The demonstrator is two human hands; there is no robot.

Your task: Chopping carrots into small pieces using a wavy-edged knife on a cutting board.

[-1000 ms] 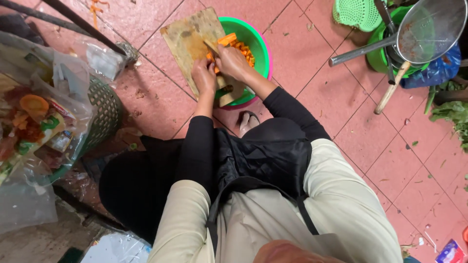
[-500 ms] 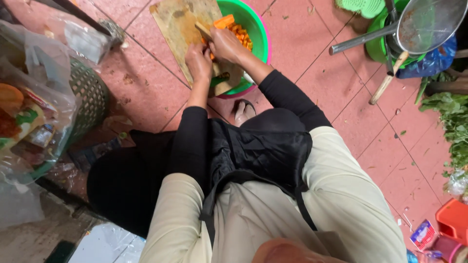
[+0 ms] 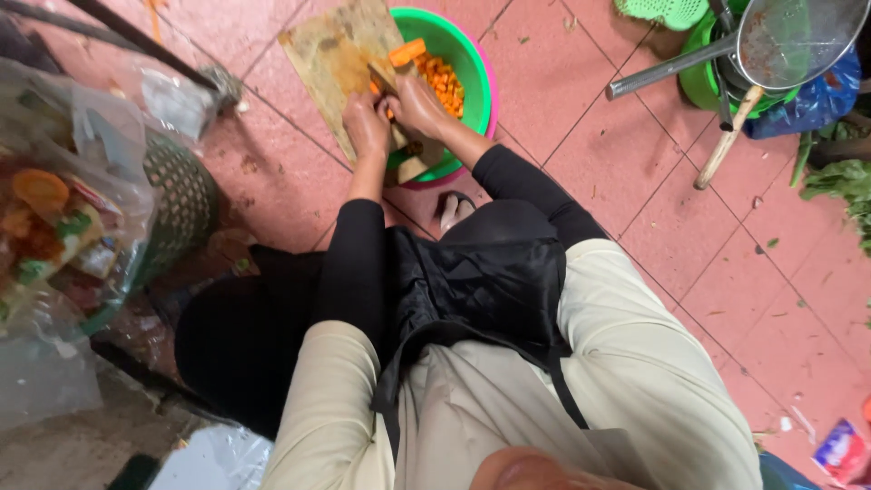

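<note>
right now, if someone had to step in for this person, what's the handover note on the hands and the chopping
Left hand: pressed down on the wooden cutting board, fingers bunched at the orange vegetable under the cut.
Right hand: closed in a grip near the same spot; the blade is mostly hidden, so I cannot confirm the tool.
Board rests across the rim of the green bowl on the tiled floor.
Done: a pile of orange diced pieces is in the bowl.
Left: one bigger orange chunk sits at the board's far edge, uncut.
</note>
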